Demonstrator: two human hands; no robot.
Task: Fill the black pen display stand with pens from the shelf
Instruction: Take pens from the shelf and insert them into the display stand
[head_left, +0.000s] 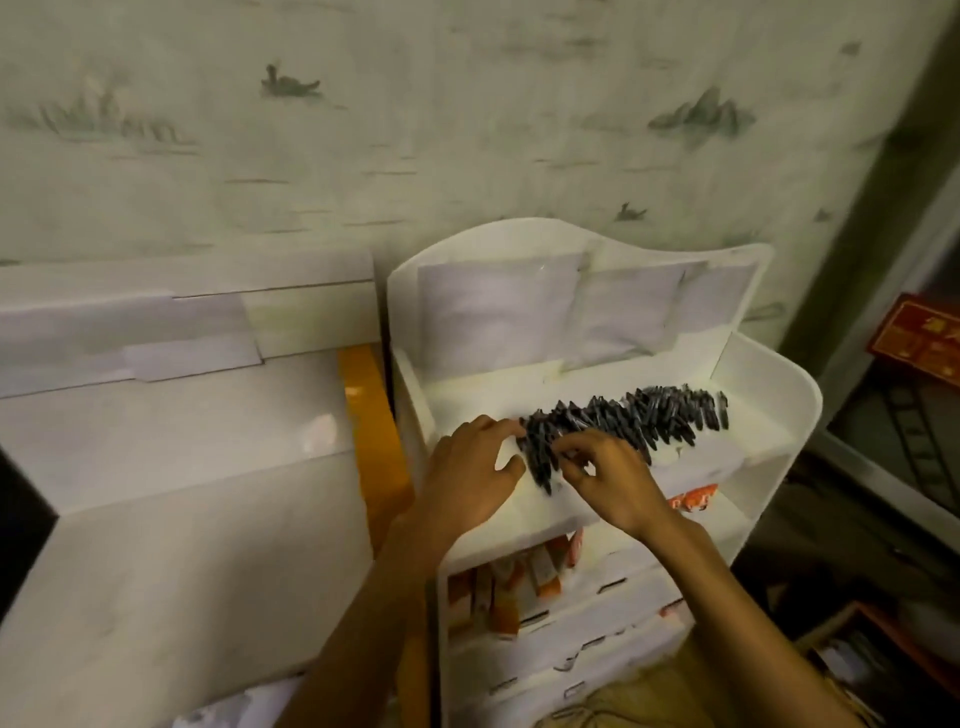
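Closest to me, low down, are orange and white packs (540, 571) standing in the lower slots of the white stand (774, 415). Just above them are my two hands. My left hand (467, 483) has its fingers spread a little, and its fingertips touch the left end of the row of pens (623, 426). My right hand (608, 483) is curled, and its fingers pinch at a few pens near that same left end. I cannot tell how many it has.

The pens are dark and small. They lie packed side by side in a long row on the top tier of the stand, leaning a bit. I think they are light, stiff and smooth, so they could slip or roll. I would take one by its middle, between thumb and finger, and lift it straight out so the others do not tip.

To the left sits a big white box (171, 441) with an orange thing (369, 415) beside it. Behind everything is a wall (415, 104) with little painted birds.
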